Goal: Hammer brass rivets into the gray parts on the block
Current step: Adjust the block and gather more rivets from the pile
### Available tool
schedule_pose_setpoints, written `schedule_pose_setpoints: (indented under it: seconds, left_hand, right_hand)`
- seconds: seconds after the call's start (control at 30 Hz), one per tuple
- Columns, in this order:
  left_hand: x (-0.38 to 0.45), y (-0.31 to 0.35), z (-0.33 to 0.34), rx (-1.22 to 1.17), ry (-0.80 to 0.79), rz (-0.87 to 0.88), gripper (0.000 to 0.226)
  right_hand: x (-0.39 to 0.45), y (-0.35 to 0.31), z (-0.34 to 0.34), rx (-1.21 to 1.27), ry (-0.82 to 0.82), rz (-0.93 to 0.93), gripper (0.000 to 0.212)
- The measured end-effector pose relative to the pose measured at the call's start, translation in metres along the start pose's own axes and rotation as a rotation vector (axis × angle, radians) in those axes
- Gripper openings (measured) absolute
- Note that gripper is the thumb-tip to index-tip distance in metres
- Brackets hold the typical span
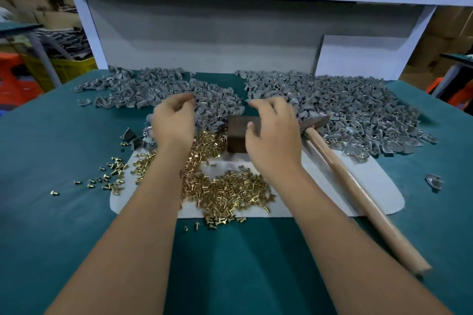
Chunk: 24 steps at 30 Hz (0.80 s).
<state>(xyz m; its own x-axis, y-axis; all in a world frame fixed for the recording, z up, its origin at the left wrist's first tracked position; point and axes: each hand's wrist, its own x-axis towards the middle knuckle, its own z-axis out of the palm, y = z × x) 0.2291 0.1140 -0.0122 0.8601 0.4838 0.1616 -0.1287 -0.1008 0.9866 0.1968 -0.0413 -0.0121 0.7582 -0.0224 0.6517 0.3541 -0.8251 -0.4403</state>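
Teal cloth covers our table [64, 212], and on it lie two heaps of gray parts [345, 107], far too many to count. One hammer [358, 194] rests unheld at our right, its head against the right heap. One dark block [236, 133] stands between the heaps, nothing on its top yet. Brass rivets [230, 189] by the hundred spill over one white sheet [320, 181] before it. Our left hand [174, 123] curls over the left heap; whether it pinches a part we cannot tell. Our right hand [273, 135] hovers spread beside the block. Rivets are tiny, hard and likely slippery, so we judge fingertips best, by the shank.
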Motion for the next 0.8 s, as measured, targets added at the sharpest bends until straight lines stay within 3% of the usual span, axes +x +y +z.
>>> schedule_pose_setpoints:
  seconds: [0.1, 0.2, 0.27, 0.33, 0.43, 0.53, 0.63, 0.8]
  left_hand:
    - [0.015, -0.006, -0.018, 0.043, 0.099, -0.039, 0.023]
    - [0.019, -0.011, -0.021, 0.294, 0.046, 0.033, 0.021]
    - [0.017, -0.015, -0.017, 0.6, -0.047, 0.077, 0.024]
    - [0.015, -0.015, -0.013, 0.873, -0.143, 0.108, 0.035]
    - [0.013, -0.017, -0.011, 1.038, -0.151, 0.193, 0.034]
    - [0.013, -0.017, -0.012, 1.019, -0.111, 0.226, 0.028]
    - [0.014, -0.018, -0.012, 0.966, -0.108, 0.235, 0.02]
    - [0.017, -0.021, -0.017, 0.811, -0.151, 0.255, 0.014]
  right_hand:
    - [-0.01, -0.014, 0.003, 0.093, -0.227, -0.184, 0.024]
    - [-0.018, -0.018, 0.012, 0.028, -0.625, -0.133, 0.052]
    - [-0.023, -0.019, 0.018, -0.091, -0.773, -0.172, 0.062]
    - [-0.024, -0.021, 0.019, -0.064, -0.756, -0.199, 0.049]
    - [-0.023, -0.025, 0.021, 0.071, -0.698, -0.183, 0.027]
    - [-0.024, -0.031, 0.021, 0.157, -0.685, -0.175, 0.005]
    - [-0.027, -0.036, 0.02, 0.117, -0.697, -0.214, 0.013]
    - [-0.027, -0.037, 0.018, 0.072, -0.712, -0.28, 0.007]
